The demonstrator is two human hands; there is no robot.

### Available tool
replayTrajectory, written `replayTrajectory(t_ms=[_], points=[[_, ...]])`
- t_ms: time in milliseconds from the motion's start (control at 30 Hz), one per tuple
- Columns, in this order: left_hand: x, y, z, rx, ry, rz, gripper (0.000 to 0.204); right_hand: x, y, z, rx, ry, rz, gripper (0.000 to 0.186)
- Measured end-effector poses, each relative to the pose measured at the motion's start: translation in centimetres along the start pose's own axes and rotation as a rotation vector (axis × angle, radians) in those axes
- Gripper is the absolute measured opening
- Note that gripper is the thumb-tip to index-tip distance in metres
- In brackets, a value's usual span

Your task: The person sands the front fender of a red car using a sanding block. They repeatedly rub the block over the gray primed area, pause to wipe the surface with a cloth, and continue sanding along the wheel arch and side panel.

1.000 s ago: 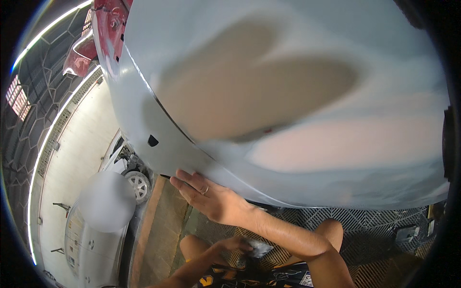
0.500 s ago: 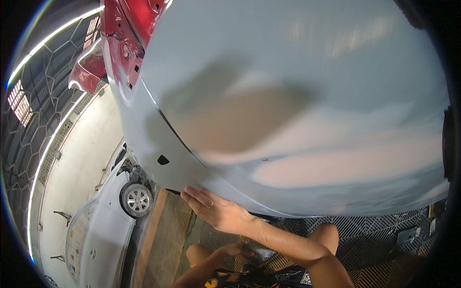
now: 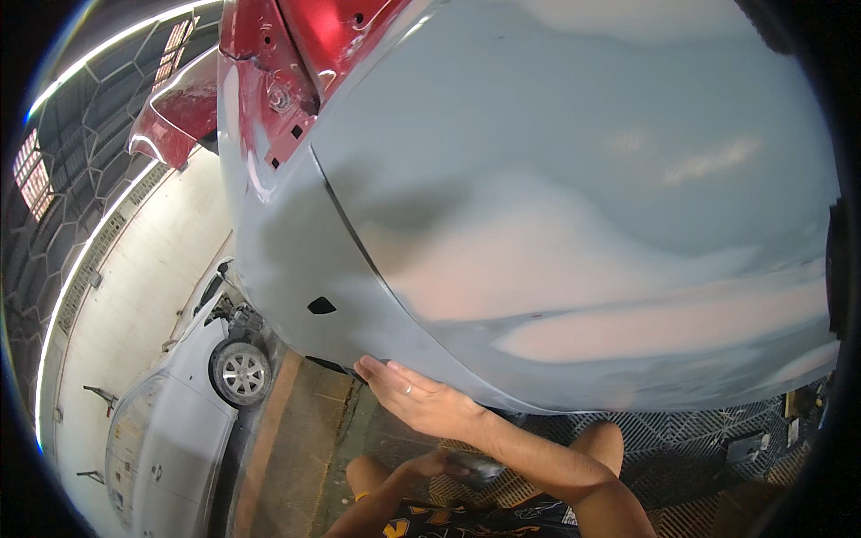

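A large car body panel (image 3: 628,197) in grey primer with pale pinkish patches fills the upper right, crossed by a curved seam, with a small dark opening at its lower left. My right hand (image 3: 421,403) lies with fingers extended against the panel's lower left edge, a ring on one finger. Below it, close to my bare knees, my left hand (image 3: 438,464) holds a grey, pad-like object (image 3: 480,471), partly in shadow.
Glossy red bodywork (image 3: 269,90) adjoins the grey panel at upper left. A white car (image 3: 175,421) with exposed front parts stands at left beside a pale wall (image 3: 134,296), under lights and a metal roof. Slatted floor tiles (image 3: 673,439) lie below the panel.
The view has shifted, showing more red bodywork. My right hand has moved slightly down and rightward in the picture, still against the panel's edge. My left hand stays low.
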State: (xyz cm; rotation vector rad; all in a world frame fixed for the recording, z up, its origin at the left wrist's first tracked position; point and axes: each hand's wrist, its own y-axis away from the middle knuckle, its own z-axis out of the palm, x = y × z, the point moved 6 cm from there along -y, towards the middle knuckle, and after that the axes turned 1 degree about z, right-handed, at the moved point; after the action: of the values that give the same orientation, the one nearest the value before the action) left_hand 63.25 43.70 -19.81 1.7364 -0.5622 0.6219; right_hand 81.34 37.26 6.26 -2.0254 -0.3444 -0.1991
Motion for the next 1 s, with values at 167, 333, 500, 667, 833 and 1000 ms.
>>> replayTrajectory(t_ms=[167,333,500,667,833,1000], points=[[-4.6,-1.9,-0.6,0.031,-0.147,0.039,0.048,-0.6,0.2,0.6,0.013,-0.006,0.004,0.047],[-1.8,-2.3,1.1,-0.060,0.074,0.253,0.053,-0.4,0.6,1.1,0.008,0.012,0.037,0.040],[-3.0,-1.2,1.1,0.003,-0.007,0.239,0.055,-0.7,-0.1,0.8,0.002,-0.090,0.096,0.040],[-1.7,-2.0,1.0,-0.038,-0.073,0.297,0.050,-0.7,0.1,0.9,-0.054,-0.197,0.164,0.039],[0.8,-2.1,0.6,-0.010,0.121,0.405,0.044,-1.2,4.2,-1.7,0.031,-0.492,0.375,0.040],[4.1,-0.2,1.3,0.046,0.518,0.638,0.046,-6.8,15.2,-3.4,0.112,-0.540,1.114,0.024]])
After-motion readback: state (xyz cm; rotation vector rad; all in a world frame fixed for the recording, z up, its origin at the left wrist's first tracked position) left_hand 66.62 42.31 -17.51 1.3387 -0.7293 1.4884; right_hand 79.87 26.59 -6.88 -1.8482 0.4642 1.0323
